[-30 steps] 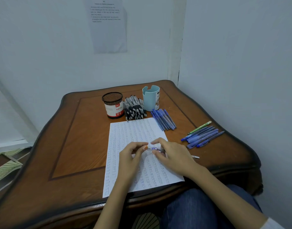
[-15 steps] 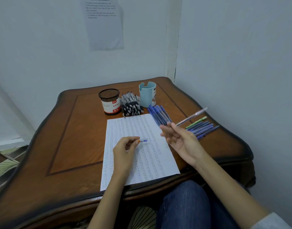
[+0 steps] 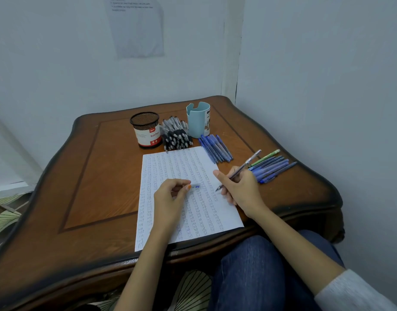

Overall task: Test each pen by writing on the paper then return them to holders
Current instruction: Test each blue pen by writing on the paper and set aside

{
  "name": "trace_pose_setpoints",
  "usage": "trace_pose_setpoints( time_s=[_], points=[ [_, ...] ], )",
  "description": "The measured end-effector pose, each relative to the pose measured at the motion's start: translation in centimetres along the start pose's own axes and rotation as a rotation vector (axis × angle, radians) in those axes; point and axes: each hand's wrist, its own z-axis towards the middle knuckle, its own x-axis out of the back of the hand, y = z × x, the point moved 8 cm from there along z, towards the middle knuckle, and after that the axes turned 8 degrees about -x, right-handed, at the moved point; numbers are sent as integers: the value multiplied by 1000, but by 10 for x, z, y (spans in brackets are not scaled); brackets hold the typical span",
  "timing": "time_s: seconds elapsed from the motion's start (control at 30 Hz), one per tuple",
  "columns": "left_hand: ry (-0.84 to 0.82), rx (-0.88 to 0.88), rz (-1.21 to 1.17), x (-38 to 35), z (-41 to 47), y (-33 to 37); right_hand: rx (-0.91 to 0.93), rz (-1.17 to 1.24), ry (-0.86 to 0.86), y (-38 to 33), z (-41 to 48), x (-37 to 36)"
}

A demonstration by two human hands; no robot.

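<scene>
R hand [image 3: 241, 189] pinches pen [image 3: 242, 168], ctr-right of frame, nib at paper [image 3: 168, 162] R edge, contact unclear | L hand [image 3: 169, 195] pinches cap [image 3: 195, 186] mid-frame | you aim for a blank gap, short light stroke, cap kept close for re-capping

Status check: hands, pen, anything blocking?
Left hand pinches pen cap. Right hand grips uncapped pen, tip over paper, contact unclear. Nothing blocking the writing spot.

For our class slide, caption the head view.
Right hand aims uncapped pen at paper; left hand pinches its cap.
</scene>
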Motion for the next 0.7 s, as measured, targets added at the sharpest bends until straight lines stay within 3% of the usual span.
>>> trace_pose_setpoints(
  time_s=[0.13, 0.7],
  points=[
    [-5, -21, 18, 0, 0, 2, 123, -137, 80, -4, -4, 3],
    [-14, -42, 39, -2, 0, 3, 129, -157, -33, 2, 3, -7]
  ],
)
